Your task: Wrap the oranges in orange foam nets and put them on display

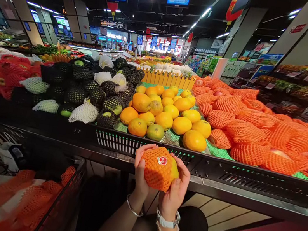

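Note:
Between my two hands is a yellow-green fruit in an orange foam net (157, 175), with a round red sticker on its top. My left hand (142, 172) wraps its left side, and my right hand (179, 181) grips the right side, where bare yellow-green skin shows at the net's edge. Both hands are in front of the black display rail (125, 144). Just behind the rail, loose orange and yellow citrus fruits (164, 121) are piled on a green mat, none of them netted. The undersides of my fingers are partly hidden.
Fruits in orange foam nets (246, 127) are heaped at the right. Fruits in black nets (78, 91) and red-wrapped fruits (9, 71) lie to the left. A wire cart (52, 209) holding orange nets stands at lower left. A yellow picket divider (168, 80) closes off the back.

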Action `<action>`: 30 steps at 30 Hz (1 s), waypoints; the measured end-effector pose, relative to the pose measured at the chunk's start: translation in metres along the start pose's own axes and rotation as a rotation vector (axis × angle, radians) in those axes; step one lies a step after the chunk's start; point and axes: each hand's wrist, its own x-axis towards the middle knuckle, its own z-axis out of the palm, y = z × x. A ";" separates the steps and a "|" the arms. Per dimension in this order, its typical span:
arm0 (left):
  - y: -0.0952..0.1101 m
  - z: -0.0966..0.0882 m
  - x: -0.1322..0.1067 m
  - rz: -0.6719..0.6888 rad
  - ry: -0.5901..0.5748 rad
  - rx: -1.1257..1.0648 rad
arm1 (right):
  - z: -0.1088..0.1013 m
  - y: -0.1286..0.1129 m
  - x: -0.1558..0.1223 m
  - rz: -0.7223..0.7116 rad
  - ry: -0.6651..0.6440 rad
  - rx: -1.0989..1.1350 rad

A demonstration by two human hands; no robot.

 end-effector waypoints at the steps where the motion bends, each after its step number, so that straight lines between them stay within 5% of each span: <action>1: -0.002 0.002 -0.002 0.030 0.074 -0.037 | 0.003 0.000 -0.002 -0.012 0.027 -0.009; 4: -0.001 0.004 0.000 0.040 0.161 -0.012 | 0.001 0.000 -0.003 0.077 -0.031 0.042; 9: 0.010 -0.011 0.020 0.001 0.159 0.101 | -0.030 -0.004 0.018 0.187 -0.558 -0.133; 11: 0.015 -0.017 0.029 -0.028 0.080 0.184 | -0.037 -0.001 0.025 0.200 -0.651 -0.205; 14: 0.023 -0.019 0.038 -0.021 -0.067 0.296 | -0.030 0.008 0.023 0.292 -0.502 -0.092; 18: 0.028 -0.016 0.041 -0.038 -0.102 0.338 | -0.005 0.016 0.004 0.425 -0.249 0.123; 21: 0.019 -0.015 0.037 0.002 -0.117 0.384 | 0.009 0.016 -0.007 0.557 -0.140 0.260; 25: -0.003 -0.014 0.026 0.095 -0.111 0.164 | 0.016 0.014 -0.013 0.675 0.050 0.402; 30: -0.011 -0.012 0.011 -0.034 -0.159 0.220 | 0.022 0.007 -0.015 0.647 0.095 0.464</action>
